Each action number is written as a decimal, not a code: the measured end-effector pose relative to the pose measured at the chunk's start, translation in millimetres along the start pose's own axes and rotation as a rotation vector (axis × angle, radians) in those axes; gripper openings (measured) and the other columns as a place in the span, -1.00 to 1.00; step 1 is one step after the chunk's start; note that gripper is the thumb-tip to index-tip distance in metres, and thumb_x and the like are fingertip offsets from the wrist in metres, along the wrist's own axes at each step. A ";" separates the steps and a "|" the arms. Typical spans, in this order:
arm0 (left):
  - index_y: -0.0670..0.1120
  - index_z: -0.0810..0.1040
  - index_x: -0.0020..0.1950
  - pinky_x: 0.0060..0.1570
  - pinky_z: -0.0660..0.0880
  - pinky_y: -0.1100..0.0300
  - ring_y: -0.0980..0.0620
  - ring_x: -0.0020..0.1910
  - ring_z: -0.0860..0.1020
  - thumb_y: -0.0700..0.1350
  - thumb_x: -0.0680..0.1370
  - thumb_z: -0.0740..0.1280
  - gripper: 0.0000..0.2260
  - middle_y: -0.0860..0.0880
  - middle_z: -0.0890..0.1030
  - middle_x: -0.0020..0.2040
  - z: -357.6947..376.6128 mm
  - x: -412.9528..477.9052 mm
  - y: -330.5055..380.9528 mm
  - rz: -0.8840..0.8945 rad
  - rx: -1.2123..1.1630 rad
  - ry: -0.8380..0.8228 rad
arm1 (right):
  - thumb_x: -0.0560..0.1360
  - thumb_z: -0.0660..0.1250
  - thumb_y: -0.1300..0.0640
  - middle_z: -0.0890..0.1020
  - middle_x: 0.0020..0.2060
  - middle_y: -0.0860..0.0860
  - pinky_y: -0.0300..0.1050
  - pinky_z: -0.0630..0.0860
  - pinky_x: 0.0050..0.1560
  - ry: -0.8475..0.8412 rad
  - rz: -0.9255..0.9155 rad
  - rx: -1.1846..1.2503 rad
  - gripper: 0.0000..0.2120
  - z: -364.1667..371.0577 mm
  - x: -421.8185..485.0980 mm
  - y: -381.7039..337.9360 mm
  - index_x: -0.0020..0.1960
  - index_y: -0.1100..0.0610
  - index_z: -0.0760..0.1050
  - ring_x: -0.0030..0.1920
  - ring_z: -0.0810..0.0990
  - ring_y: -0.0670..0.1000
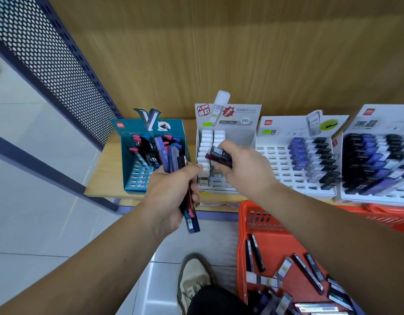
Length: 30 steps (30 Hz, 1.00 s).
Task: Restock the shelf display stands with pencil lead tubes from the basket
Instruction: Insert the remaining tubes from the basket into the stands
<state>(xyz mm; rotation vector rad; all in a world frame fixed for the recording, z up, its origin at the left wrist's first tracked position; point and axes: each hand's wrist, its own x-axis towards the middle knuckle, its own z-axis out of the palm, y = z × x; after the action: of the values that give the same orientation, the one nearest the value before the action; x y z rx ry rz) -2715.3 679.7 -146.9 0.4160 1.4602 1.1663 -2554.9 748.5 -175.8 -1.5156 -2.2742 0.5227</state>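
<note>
Orange basket (241, 235) partly off-frame

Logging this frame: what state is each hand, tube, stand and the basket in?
left hand, grips a bundle of lead tubes
right hand, holds one dark red tube
teal stand, partly filled, tubes leaning
white stand, back rows filled, some front slots empty
HB stand, left columns empty, right columns filled
rightmost stand, mostly filled
orange basket, tubes lying loose inside
</note>
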 end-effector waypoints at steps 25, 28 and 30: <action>-0.21 0.64 0.06 -0.48 0.31 0.19 0.04 -0.42 0.39 -0.25 0.54 0.48 -0.88 -0.10 0.55 -0.28 24.4 4.9 26.5 0.166 -0.005 -0.039 | 0.61 0.41 0.12 0.69 -0.19 0.21 -0.23 0.22 -0.53 -0.287 0.438 1.019 -0.83 -78.8 -26.2 17.1 0.10 0.22 0.58 -0.52 0.36 0.00; -0.22 0.65 0.15 -0.51 0.34 0.20 0.06 -0.42 0.40 -0.24 0.56 0.47 -0.82 -0.13 0.57 -0.22 6.6 0.0 22.5 0.156 0.018 -0.046 | 0.59 0.41 0.20 0.70 -0.18 0.22 -0.24 0.16 -0.54 -0.244 0.444 1.142 -0.82 -80.6 -24.1 11.1 0.16 0.25 0.59 -0.53 0.29 -0.04; -0.23 0.64 0.17 -0.52 0.32 0.21 0.06 -0.43 0.40 -0.25 0.56 0.45 -0.81 -0.16 0.57 -0.19 -3.9 -2.7 18.2 0.139 0.000 -0.047 | 0.57 0.43 0.26 0.70 -0.16 0.23 -0.23 0.14 -0.52 -0.229 0.416 1.145 -0.81 -80.0 -23.9 2.2 0.17 0.17 0.62 -0.51 0.28 -0.03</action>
<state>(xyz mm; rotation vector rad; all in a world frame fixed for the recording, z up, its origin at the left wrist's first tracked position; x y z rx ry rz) -2724.5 683.9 -131.0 0.5482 1.4086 1.2587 -2505.7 735.5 -109.6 -1.2604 -1.2420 1.7800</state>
